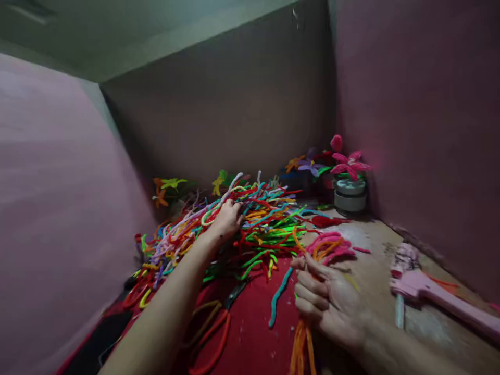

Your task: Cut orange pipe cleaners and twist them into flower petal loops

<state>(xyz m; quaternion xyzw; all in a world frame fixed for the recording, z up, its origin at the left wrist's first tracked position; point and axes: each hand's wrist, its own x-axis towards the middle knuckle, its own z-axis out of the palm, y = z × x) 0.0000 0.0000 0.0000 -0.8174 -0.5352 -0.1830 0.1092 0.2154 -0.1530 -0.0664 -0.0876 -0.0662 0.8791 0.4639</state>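
Observation:
A large heap of multicoloured pipe cleaners [269, 213] lies ahead of me. My left hand [228, 219] reaches onto the heap with its fingers curled down among the strands; what they grip there is hidden. Closer to me on the right, my right hand [324, 291] is closed around a bunch of orange pipe cleaners [300, 349], which hang below the fist. An orange end pokes up by its thumb and index finger. A single teal pipe cleaner [279, 299] is just left of that hand. Behind it sits a pink and orange bundle [330, 247].
A pink glue gun [441, 299] lies on the right of the table. Pipe-cleaner flowers [350, 165] stand over a grey round container [350, 197] at the back right. Red cloth [253, 317] covers the near middle. Orange-red loops [213, 344] lie by my left forearm. Walls enclose both sides.

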